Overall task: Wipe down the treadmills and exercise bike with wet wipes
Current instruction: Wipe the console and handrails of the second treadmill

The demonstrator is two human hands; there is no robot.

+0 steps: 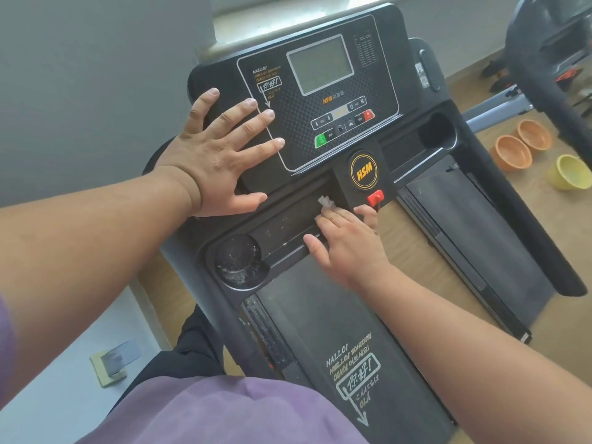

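Black plastic treadmill [358,331] with a dark running belt fills the middle of the view, its console tilted up toward a window ledge. On the console sit a grey rectangular display screen [320,64], a row of small buttons and a round orange-and-black HSM badge [364,171]. A red safety key [375,197] hangs just below the badge. A round cup holder [238,261] speckled with white residue is set into the near left corner of the tray, and a second dark recess lies at the far right.

The person's left hand [217,155] lies flat on the left part of the console, fingers spread and straight, thumb resting along the lower edge. The right hand [347,241] presses a small crumpled white wet wipe [326,201] onto the shallow tray below the console, fingers extended over it; only a tuft of the wipe shows beyond the fingertips.

Beside the treadmill, on the wooden floor at the right, stand two orange plastic bowls [522,144] and one yellow plastic bowl [568,176]. A purple shirt [224,411] shows at the bottom.
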